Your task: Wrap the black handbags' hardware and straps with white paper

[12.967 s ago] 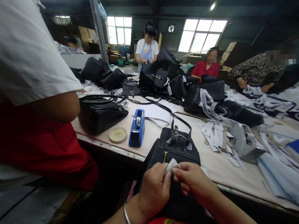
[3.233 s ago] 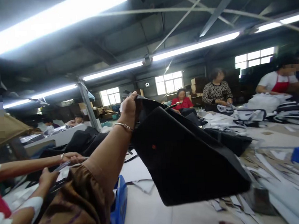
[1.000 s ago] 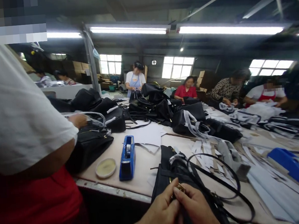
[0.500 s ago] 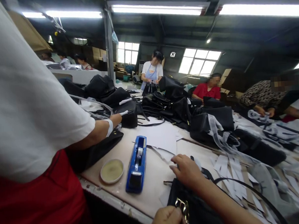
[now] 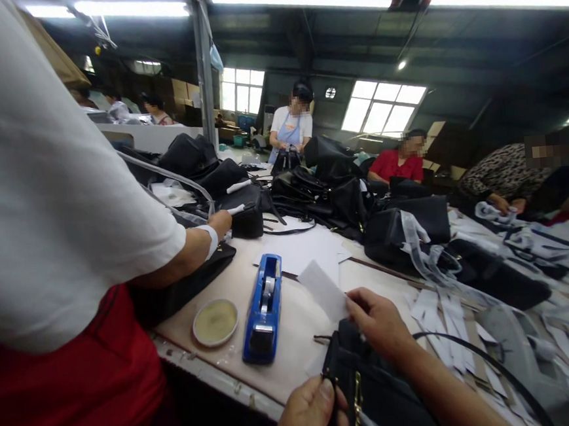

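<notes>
My right hand pinches the corner of a small white sheet of paper, raised over the table. Beneath that arm lies a black bag with gold-coloured metal hardware on its near side. My left hand, at the bottom of the view, is closed on a thin black strap at the bag's edge. Left of the paper stands a blue tape dispenser, and beside it a round shallow dish holds something yellowish.
A co-worker in a white shirt stands close at left, an arm reaching over the table. Black bags are heaped at the back, and white sheets lie before them. Paper strips cover the right side. Other people work farther off.
My right hand, spread over the bag before, now has a white paper lifted in its fingers. My left hand has shifted slightly, and the gold hardware has turned edge-on.
</notes>
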Action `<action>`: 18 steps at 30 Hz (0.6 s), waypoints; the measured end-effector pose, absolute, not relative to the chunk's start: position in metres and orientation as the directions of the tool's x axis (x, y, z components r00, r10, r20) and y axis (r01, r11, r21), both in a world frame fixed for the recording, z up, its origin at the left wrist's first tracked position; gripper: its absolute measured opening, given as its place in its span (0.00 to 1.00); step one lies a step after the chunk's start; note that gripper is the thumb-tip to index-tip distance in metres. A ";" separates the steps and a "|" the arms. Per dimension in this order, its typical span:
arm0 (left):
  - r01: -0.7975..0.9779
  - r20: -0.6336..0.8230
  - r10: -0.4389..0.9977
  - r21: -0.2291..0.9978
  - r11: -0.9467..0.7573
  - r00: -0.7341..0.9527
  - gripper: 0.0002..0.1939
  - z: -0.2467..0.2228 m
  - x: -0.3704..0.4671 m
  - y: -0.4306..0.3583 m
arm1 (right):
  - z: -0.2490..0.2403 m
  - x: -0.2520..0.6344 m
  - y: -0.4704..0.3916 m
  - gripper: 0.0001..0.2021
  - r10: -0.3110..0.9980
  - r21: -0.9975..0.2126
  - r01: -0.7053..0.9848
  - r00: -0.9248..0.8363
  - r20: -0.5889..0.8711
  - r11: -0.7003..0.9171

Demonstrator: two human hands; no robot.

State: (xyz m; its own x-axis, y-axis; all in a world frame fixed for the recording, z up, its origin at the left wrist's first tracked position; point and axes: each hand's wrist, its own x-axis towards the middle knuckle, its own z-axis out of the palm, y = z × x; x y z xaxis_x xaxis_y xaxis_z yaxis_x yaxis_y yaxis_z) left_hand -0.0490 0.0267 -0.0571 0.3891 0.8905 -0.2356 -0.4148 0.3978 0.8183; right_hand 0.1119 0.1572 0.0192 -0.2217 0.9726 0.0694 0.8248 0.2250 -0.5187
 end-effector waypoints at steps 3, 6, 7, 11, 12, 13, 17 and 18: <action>-0.403 -0.189 0.945 0.868 0.288 0.268 0.26 -0.038 -0.052 0.015 | 0.021 0.134 0.097 0.14 0.987 -0.878 0.479 -0.139 -0.084 -0.007; -0.299 -0.017 0.989 0.952 0.061 0.145 0.18 -0.024 -0.057 0.008 | 0.008 0.148 0.044 0.13 0.964 -0.942 0.305 -0.173 -0.202 -0.142; -0.283 0.032 0.990 0.959 0.008 0.134 0.17 -0.021 -0.058 0.007 | 0.003 0.152 0.029 0.12 0.954 -0.943 0.282 -0.186 -0.233 -0.176; -0.300 0.072 0.977 0.954 -0.008 0.202 0.13 -0.015 -0.057 0.008 | -0.004 0.160 -0.007 0.06 0.904 -0.941 0.239 -0.300 -0.306 -0.239; -0.303 0.053 0.970 0.953 0.021 0.235 0.13 -0.013 -0.055 0.008 | -0.002 0.161 -0.012 0.04 0.895 -0.947 0.234 -0.336 -0.292 -0.221; -0.299 0.027 0.963 0.953 0.056 0.268 0.13 -0.011 -0.053 0.008 | 0.002 0.162 -0.015 0.05 0.889 -0.954 0.227 -0.371 -0.269 -0.195; -0.261 -0.024 0.941 0.958 0.118 0.336 0.15 -0.001 -0.043 0.003 | 0.023 0.167 -0.012 0.20 0.830 -0.985 0.128 -0.533 -0.164 -0.113; -0.256 -0.014 0.942 0.961 0.106 0.336 0.15 0.001 -0.041 0.001 | 0.026 0.166 -0.009 0.21 0.812 -0.988 0.091 -0.563 -0.155 -0.126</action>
State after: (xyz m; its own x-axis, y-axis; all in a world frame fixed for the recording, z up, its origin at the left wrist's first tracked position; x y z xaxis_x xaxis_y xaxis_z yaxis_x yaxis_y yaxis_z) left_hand -0.0408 0.0015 0.0012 0.3359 0.9418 -0.0143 -0.2557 0.1058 0.9609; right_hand 0.1664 -0.0089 0.0263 -0.5625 0.8121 -0.1548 0.0906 -0.1256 -0.9879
